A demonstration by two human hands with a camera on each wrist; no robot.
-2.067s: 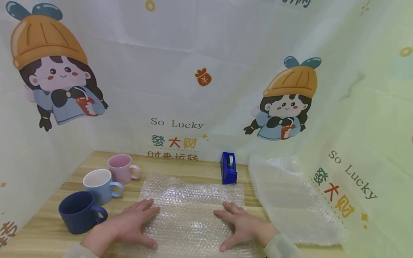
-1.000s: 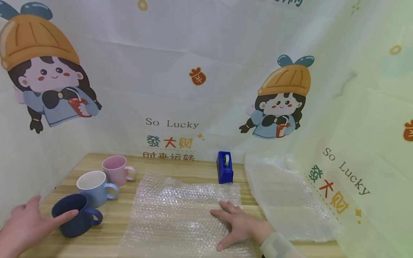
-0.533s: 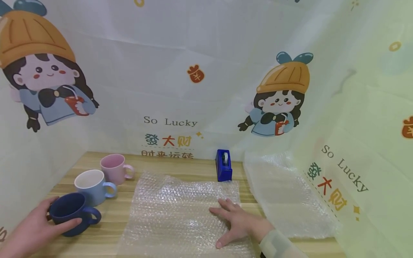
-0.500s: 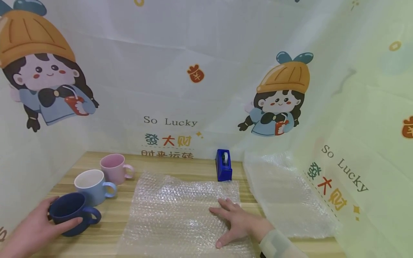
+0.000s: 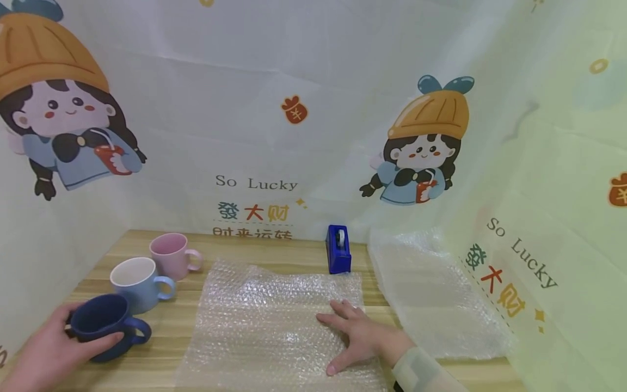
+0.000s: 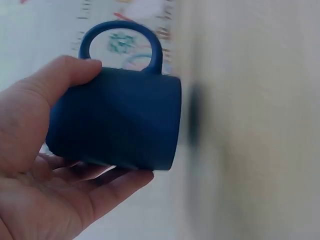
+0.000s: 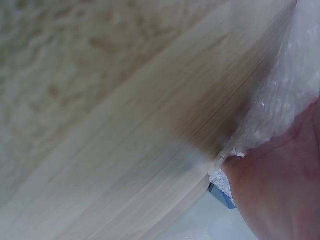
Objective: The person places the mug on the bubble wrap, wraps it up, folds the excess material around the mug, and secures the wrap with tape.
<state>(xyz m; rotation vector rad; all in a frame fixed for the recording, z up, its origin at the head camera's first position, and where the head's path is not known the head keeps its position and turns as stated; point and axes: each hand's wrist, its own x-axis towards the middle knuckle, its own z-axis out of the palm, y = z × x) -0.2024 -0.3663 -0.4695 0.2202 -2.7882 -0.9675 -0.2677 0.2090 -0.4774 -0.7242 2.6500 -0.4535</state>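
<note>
In the head view my left hand (image 5: 56, 345) grips the navy blue mug (image 5: 110, 340) by its body, the thumb along the near side. The left wrist view shows the mug (image 6: 120, 115) between thumb and fingers, its handle free. A thin gap separates its base from the table there, so it seems just off the surface. My right hand (image 5: 362, 337) rests with spread fingers on the right part of a bubble wrap sheet (image 5: 264, 326). In the right wrist view, the wrap (image 7: 280, 100) lies beneath the palm (image 7: 280, 185).
A light blue mug (image 5: 137, 294) stands just behind the navy one, with a pink mug (image 5: 171, 261) farther back. The blue tape dispenser (image 5: 338, 253) stands behind the wrap. More bubble wrap (image 5: 436, 305) lies at the right. Printed cloth (image 5: 235, 120) encloses the wooden table (image 5: 157, 359).
My left hand has left the bubble wrap, moved left and closed around the navy mug, which has risen slightly. My right hand stays on the wrap. The head view has shifted a little.
</note>
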